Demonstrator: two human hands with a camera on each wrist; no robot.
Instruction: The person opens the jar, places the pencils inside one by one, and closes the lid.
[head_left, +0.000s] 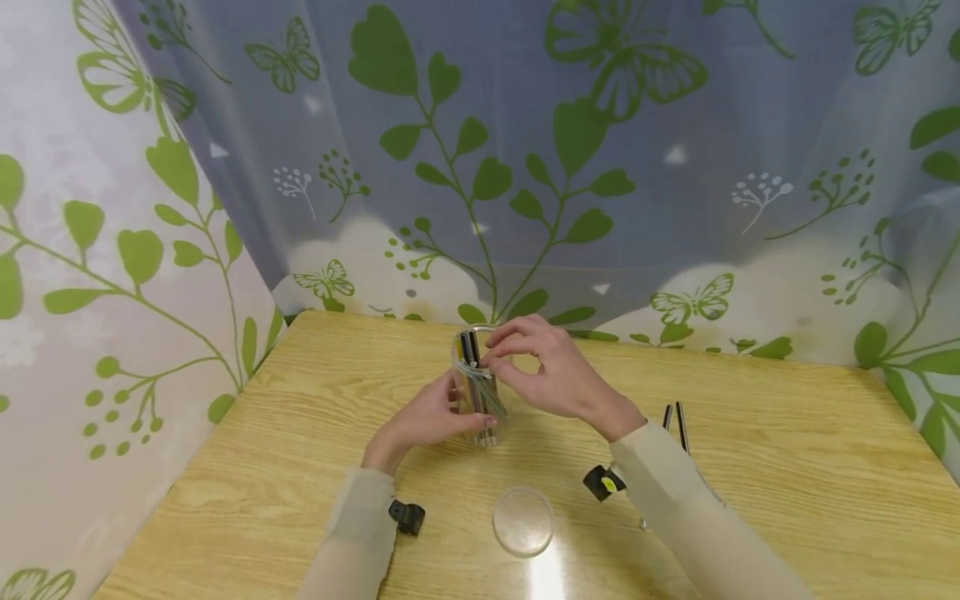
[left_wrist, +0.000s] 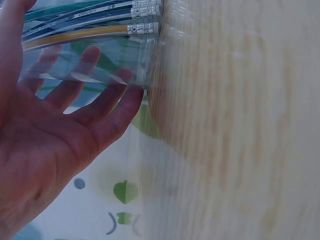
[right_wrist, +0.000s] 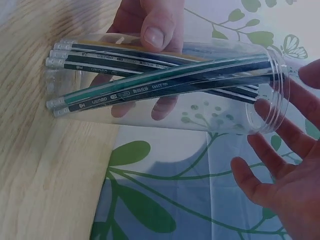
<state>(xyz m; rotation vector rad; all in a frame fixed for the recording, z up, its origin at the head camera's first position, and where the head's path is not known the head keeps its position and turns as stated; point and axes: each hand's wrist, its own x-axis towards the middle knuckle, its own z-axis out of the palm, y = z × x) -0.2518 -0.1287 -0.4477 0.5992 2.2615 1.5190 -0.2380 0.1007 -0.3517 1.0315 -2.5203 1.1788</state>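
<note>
A clear plastic jar [right_wrist: 200, 117] stands on the table with several pencils [right_wrist: 150, 82] inside, their eraser ends down. My left hand [head_left: 429, 415] grips the jar from the left, thumb across the front and fingers behind. At the jar's mouth is my right hand [head_left: 553, 373], its fingers loosely bent and spread by the rim and the upper pencil ends. Two of the pencils, green and dark, lean across the others. In the left wrist view a yellow-striped pencil [left_wrist: 85, 36] shows through the wall.
A round clear lid [head_left: 523, 522] lies on the wooden table [head_left: 270, 467] in front of the jar. Two dark pencils [head_left: 682, 425] lie to the right, partly hidden by the right sleeve. A leaf-patterned curtain [head_left: 480, 167] hangs along the table's back edge.
</note>
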